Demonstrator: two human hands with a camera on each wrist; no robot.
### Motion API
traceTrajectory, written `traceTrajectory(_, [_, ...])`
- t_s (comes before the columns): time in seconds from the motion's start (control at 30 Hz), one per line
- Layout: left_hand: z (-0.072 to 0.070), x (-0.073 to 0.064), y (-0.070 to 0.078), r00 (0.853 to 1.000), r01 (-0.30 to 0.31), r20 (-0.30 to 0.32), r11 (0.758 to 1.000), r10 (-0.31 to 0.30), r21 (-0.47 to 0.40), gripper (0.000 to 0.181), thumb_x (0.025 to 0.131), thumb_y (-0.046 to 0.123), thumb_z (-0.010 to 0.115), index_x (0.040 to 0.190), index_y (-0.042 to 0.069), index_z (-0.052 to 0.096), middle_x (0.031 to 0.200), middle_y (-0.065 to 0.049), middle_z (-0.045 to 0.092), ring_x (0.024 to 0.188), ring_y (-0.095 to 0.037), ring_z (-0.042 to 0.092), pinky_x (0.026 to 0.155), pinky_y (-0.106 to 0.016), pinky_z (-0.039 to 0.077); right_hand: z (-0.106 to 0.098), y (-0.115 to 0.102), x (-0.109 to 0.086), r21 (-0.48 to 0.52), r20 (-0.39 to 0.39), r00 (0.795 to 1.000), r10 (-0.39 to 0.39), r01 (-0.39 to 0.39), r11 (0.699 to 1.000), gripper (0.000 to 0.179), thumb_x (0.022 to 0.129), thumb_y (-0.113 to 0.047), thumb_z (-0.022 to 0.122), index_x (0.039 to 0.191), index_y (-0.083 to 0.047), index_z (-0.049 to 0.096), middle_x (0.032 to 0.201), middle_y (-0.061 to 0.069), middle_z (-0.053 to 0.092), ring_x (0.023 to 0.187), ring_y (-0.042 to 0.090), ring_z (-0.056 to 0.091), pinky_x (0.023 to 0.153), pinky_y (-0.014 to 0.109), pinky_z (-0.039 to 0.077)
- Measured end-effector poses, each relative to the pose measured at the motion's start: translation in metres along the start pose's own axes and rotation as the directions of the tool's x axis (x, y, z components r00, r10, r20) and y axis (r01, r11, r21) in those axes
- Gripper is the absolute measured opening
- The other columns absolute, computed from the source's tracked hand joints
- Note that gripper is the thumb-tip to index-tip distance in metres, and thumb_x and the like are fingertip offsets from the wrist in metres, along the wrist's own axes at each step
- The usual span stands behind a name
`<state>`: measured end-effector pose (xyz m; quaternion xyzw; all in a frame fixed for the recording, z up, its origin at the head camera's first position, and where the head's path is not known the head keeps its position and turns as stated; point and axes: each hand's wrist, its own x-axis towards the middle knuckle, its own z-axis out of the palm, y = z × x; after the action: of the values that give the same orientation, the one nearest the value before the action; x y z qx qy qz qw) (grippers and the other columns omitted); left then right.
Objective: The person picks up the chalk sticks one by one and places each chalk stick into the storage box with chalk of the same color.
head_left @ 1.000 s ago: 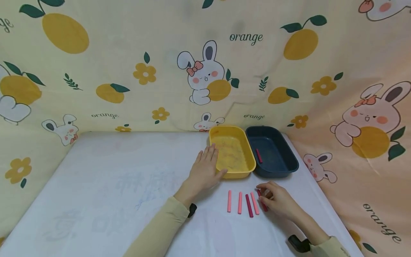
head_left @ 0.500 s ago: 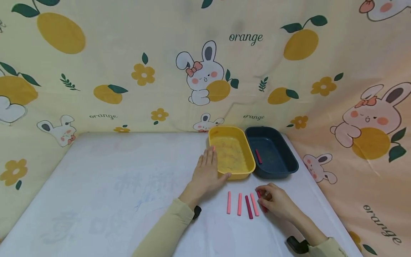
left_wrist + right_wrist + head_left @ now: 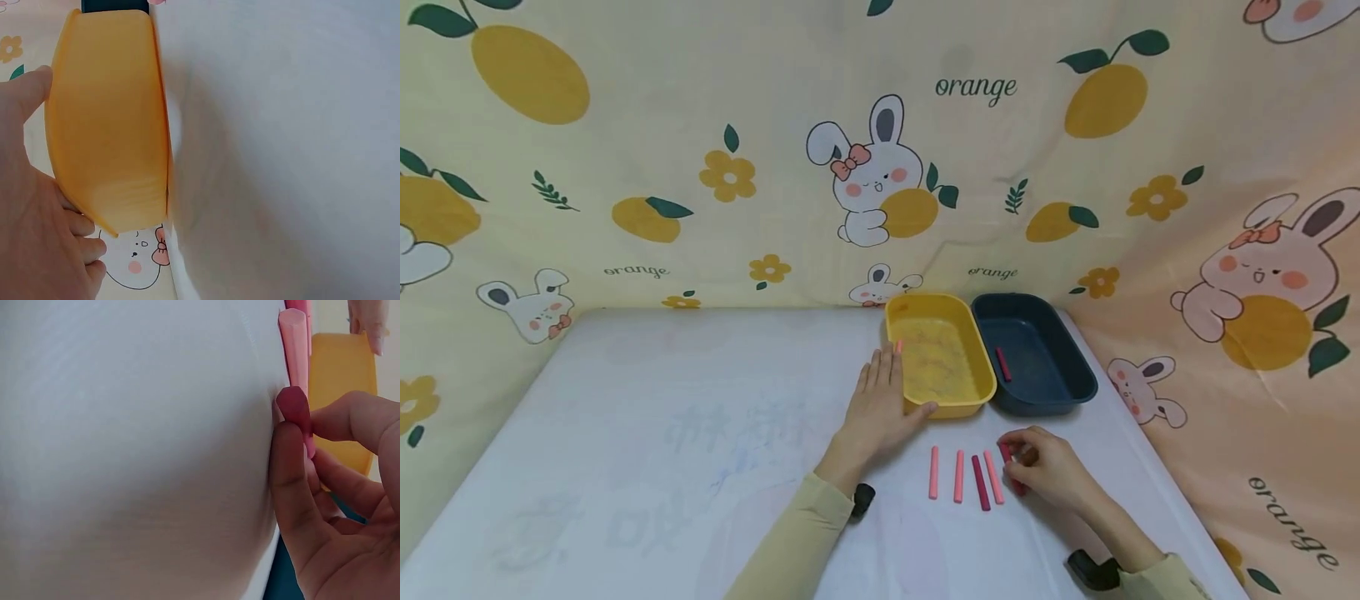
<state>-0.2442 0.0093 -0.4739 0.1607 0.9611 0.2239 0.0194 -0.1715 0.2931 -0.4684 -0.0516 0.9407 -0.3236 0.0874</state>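
Note:
My right hand (image 3: 1045, 467) pinches a dark red crayon (image 3: 294, 405) between thumb and fingers, low over the table. To its left lie several crayons in a loose row: a pink crayon (image 3: 993, 477), another dark red crayon (image 3: 981, 483), and more pink ones such as the leftmost pink crayon (image 3: 934, 472). My left hand (image 3: 877, 400) rests against the near left side of a yellow tray (image 3: 951, 411), thumb spread on the front rim and fingers extended along the side. Close to those fingertips a small pink piece (image 3: 898, 345) shows at the tray's inner left wall.
A dark blue tray (image 3: 1045, 407) stands touching the yellow one on its right, with a red crayon (image 3: 1003, 364) inside. Both trays sit near the back right of the white table (image 3: 700, 433). Behind hangs a printed cloth (image 3: 737, 83).
The left hand has shifted slightly along the tray, and the pink piece has come into sight by its fingertips. The right hand keeps hold of the dark red crayon, almost unmoved.

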Motion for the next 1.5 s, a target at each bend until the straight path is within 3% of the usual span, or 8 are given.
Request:
traceTrajectory(0.47, [-0.007, -0.001, 0.002, 1.0, 0.017, 0.018, 1.0, -0.017, 0.002, 0.108, 0.096, 0.075, 0.049, 0.167, 0.003, 0.009, 0.175, -0.015, 0.004, 0.161, -0.031, -0.001, 0.13, -0.044, 0.006, -0.007, -0.002, -0.003, 0.179, -0.033, 0.999, 0.043, -0.036, 0.983, 0.04, 0.093, -0.006, 0.074, 0.132, -0.003, 0.066, 0.115, 0.012, 0.066, 0.082, 0.02, 0.062, 0.064, 0.025, 0.057])
traceTrajectory(0.9, [-0.013, 0.001, 0.008, 0.998, 0.038, 0.049, 0.999, -0.039, 0.018, 0.108, 0.096, 0.074, 0.05, 0.167, 0.003, 0.01, 0.175, -0.016, 0.006, 0.161, -0.031, 0.0, 0.13, -0.044, 0.006, -0.028, -0.012, 0.002, 0.233, -0.176, 0.98, -0.097, 0.137, 0.963, 0.042, 0.097, -0.01, 0.073, 0.137, -0.004, 0.063, 0.12, 0.015, 0.065, 0.089, 0.013, 0.066, 0.07, 0.023, 0.059])
traceTrajectory(1.27, [-0.01, 0.003, 0.006, 0.998, 0.035, 0.047, 0.999, -0.037, 0.039, 0.109, 0.096, 0.075, 0.049, 0.167, 0.003, 0.009, 0.175, -0.016, 0.006, 0.161, -0.031, 0.001, 0.13, -0.043, 0.005, -0.056, -0.026, 0.022, 0.27, -0.274, 0.959, -0.077, 0.153, 0.951, 0.045, 0.1, -0.018, 0.071, 0.142, -0.006, 0.06, 0.119, 0.015, 0.064, 0.084, 0.011, 0.064, 0.072, 0.021, 0.06])
traceTrajectory(1.5, [-0.009, 0.002, 0.006, 0.997, 0.046, 0.056, 0.998, -0.048, 0.034, 0.108, 0.096, 0.075, 0.05, 0.167, 0.003, 0.009, 0.175, -0.015, 0.006, 0.161, -0.031, 0.001, 0.13, -0.043, 0.006, -0.078, -0.014, 0.047, 0.35, -0.282, 0.959, -0.03, 0.131, 0.927, 0.046, 0.103, -0.02, 0.068, 0.144, -0.004, 0.057, 0.11, -0.001, 0.064, 0.085, 0.009, 0.064, 0.076, 0.019, 0.06])
